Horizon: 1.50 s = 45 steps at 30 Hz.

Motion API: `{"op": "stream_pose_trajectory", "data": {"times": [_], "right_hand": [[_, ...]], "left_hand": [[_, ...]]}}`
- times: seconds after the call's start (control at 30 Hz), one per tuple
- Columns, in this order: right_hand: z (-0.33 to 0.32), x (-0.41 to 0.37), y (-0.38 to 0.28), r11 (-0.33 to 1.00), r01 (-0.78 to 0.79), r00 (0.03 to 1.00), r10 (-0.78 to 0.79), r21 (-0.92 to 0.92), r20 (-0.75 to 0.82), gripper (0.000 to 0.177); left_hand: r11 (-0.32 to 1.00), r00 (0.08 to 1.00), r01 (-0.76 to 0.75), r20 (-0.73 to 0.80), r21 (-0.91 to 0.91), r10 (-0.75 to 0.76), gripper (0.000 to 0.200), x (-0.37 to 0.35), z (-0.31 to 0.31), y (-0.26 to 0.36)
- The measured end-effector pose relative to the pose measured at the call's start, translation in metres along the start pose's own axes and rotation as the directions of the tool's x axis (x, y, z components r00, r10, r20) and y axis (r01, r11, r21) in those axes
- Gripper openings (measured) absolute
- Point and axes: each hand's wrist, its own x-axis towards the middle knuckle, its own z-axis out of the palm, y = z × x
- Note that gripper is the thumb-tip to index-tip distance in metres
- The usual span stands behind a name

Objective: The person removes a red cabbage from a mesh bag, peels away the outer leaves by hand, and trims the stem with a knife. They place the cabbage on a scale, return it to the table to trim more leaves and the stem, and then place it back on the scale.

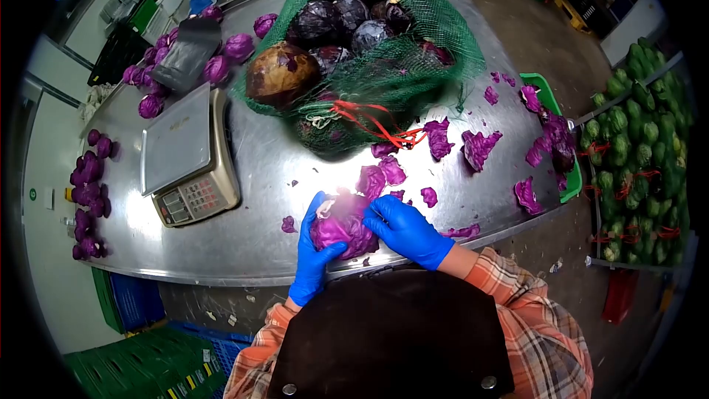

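Observation:
A red cabbage (346,230) is held just above the metal table's front edge. My left hand (314,255), in a blue glove, wraps round its left side with the thumb across the front. Also gloved in blue, my right hand (405,227) has its fingers bent against the cabbage's upper right side, closed on an outer leaf; the fingertips are partly hidden. Glare blurs the cabbage's top, near a pale stem end. Loose purple leaves (371,180) lie just beyond it.
A green net sack (436,66) of red cabbages lies at the table's back. Left of it stand a scale (193,177) and rows of cabbages (88,192). A green crate (546,92) with leaves is at the right edge. Netted green produce (635,155) stands farther right.

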Motion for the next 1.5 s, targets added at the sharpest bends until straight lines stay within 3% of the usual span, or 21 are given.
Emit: {"op": "stream_pose_trajectory", "data": {"times": [0.07,0.17,0.27,0.37,0.4,0.47,0.53,0.6,0.63,0.7,0.8,0.9,0.97,1.07,1.17,1.37,1.43,1.5], "right_hand": [[0.004,0.002,0.002,0.998,0.022,1.0,-0.022,-0.066,-0.002,0.019],[-0.016,0.01,-0.013,0.934,-0.301,0.937,0.251,0.193,0.243,0.018],[-0.03,0.012,-0.025,0.729,-0.601,0.786,0.465,0.329,0.407,0.019],[-0.047,0.01,-0.025,0.577,-0.609,0.793,0.461,0.544,0.398,0.021],[-0.056,0.009,-0.024,0.539,-0.647,0.759,0.521,0.539,0.39,0.019],[-0.064,0.005,-0.014,0.569,-0.608,0.782,0.548,0.554,0.296,0.022],[-0.063,-0.001,-0.01,0.623,-0.57,0.806,0.552,0.536,0.215,0.022],[-0.054,-0.008,-0.006,0.587,-0.583,0.791,0.567,0.562,0.229,0.019],[-0.045,-0.011,-0.003,0.597,-0.602,0.776,0.595,0.531,0.212,0.018],[-0.031,-0.017,0.003,0.578,-0.603,0.777,0.581,0.55,0.242,0.018],[-0.01,-0.02,0.004,0.577,-0.666,0.734,0.619,0.473,0.278,0.018],[0.001,-0.02,0.005,0.567,-0.711,0.697,0.649,0.417,0.305,0.017],[0.008,-0.017,0.008,0.562,-0.721,0.687,0.657,0.407,0.309,0.016],[0.018,-0.013,0.006,0.525,-0.743,0.659,0.681,0.414,0.32,0.015],[0.028,-0.008,0.004,0.528,-0.748,0.656,0.681,0.402,0.326,0.017],[0.047,0.002,0.004,0.494,-0.774,0.626,0.688,0.396,0.367,0.027],[0.053,0.001,0.005,0.528,-0.713,0.691,0.639,0.461,0.337,0.03],[0.056,0.0,0.009,0.53,-0.688,0.714,0.615,0.495,0.334,0.032]], "left_hand": [[1.0,1.0,-0.012,-0.009,0.018,0.012,0.097,-0.002,-0.004,-0.004],[1.0,1.0,-0.011,0.015,-0.005,0.011,0.097,-0.001,-0.007,-0.007],[0.999,1.0,0.02,0.02,-0.039,-0.019,0.096,-0.003,-0.01,-0.005],[0.991,0.998,0.054,-0.034,-0.121,-0.058,0.094,-0.003,-0.017,-0.004],[0.988,0.997,0.037,-0.067,-0.153,-0.048,0.093,-0.001,-0.023,-0.002],[0.977,0.989,-0.071,-0.145,-0.201,0.042,0.088,0.01,-0.041,0.016],[0.975,0.926,-0.22,-0.322,-0.036,0.197,0.084,0.028,-0.078,0.033],[0.918,0.819,-0.339,-0.416,0.204,0.395,0.082,0.054,-0.116,0.06],[0.819,0.751,-0.391,-0.37,0.42,0.547,0.084,0.07,-0.143,0.071],[0.632,0.588,-0.423,-0.333,0.649,0.737,0.088,0.102,-0.176,0.093],[0.512,0.516,-0.408,-0.271,0.756,0.812,0.088,0.136,-0.225,0.118],[0.45,0.544,-0.351,-0.213,0.821,0.812,0.089,0.153,-0.264,0.122],[0.473,0.505,-0.381,-0.249,0.794,0.826,0.063,0.157,-0.271,0.123],[0.451,0.445,-0.261,-0.308,0.854,0.841,0.033,0.152,-0.276,0.129],[0.551,0.301,-0.471,-0.462,0.689,0.834,0.035,0.129,-0.278,0.134],[0.587,0.065,-0.446,-0.63,0.675,0.774,0.039,0.081,-0.297,0.142],[0.623,-0.004,-0.43,-0.691,0.654,0.723,0.041,0.069,-0.309,0.142],[0.663,0.042,-0.465,-0.734,0.586,0.678,0.042,0.07,-0.314,0.139]]}}
